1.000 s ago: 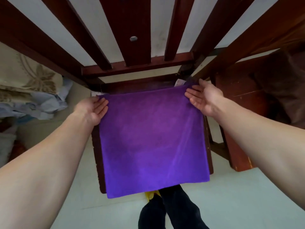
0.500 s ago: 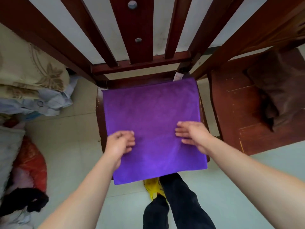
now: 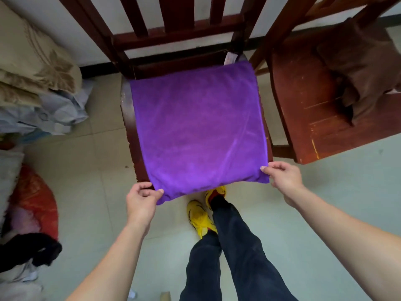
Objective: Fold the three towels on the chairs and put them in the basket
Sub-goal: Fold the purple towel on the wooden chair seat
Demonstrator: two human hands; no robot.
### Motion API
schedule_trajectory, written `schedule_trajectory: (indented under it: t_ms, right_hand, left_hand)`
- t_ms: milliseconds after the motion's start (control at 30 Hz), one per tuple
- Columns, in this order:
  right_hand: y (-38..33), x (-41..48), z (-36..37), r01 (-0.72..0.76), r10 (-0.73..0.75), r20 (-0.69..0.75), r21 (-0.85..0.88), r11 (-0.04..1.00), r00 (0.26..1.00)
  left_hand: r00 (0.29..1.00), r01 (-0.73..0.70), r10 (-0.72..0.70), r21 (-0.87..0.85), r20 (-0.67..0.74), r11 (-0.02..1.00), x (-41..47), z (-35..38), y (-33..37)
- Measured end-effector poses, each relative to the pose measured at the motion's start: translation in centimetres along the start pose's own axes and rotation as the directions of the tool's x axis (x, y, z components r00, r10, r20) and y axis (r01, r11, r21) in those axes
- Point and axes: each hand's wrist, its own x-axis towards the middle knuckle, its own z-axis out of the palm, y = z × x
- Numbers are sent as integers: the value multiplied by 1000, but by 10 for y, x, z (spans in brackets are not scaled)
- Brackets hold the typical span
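Dark red wooden chair seat (image 3: 128,118) is carrying the purple microfibre towel (image 3: 195,127); I'm watching left hand (image 3: 142,200) and right hand (image 3: 282,177) each pinching a near corner (slippery-looking cloth), so uneven lifting is risking a crooked fold.

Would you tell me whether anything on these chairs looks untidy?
The brown towel lies crumpled, unfolded, on the right wooden chair's seat. The flat purple towel overhangs the left chair's seat, its near corners pinched by the left hand and right hand.

Out of sight
The purple towel (image 3: 195,131) hides most of the chair seat (image 3: 127,109); the brown towel (image 3: 358,61) runs off the right edge.
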Motion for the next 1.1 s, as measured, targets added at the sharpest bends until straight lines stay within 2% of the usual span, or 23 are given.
schedule_trajectory:
  t_ms: [233,400,500,567,700,800,933,1100]
  right_hand:
    - [5,-1,2,75,-74,64,-10,997,995]
    - [19,4,-1,72,-67,-76,66,995,995]
    - [27,2,-3,77,-70,-87,86,993,994]
    - [30,2,-5,70,-69,-12,67,995,998]
    - [39,8,-9,31,-7,214,-112,993,977]
    - [37,12,-20,0,35,227,-153,988,973]
    - [23,9,-47,-6,34,244,-111,994,969]
    - [17,-1,-66,-27,39,281,-46,999,959]
  left_hand:
    - [999,-26,25,-34,-48,999,1,8,-16]
    - [999,-12,11,-25,-39,1000,-9,13,-28]
    - [1000,-24,24,2,12,1000,-12,12,-33]
    - [995,-46,43,34,84,998,-11,10,-36]
    - [983,-100,69,174,172,980,-2,5,-41]
    - [975,-138,75,307,207,942,2,-1,-40]
    - [969,-34,-64,383,239,923,3,-21,-43]
    - [907,232,-267,142,326,962,-24,-31,-41]
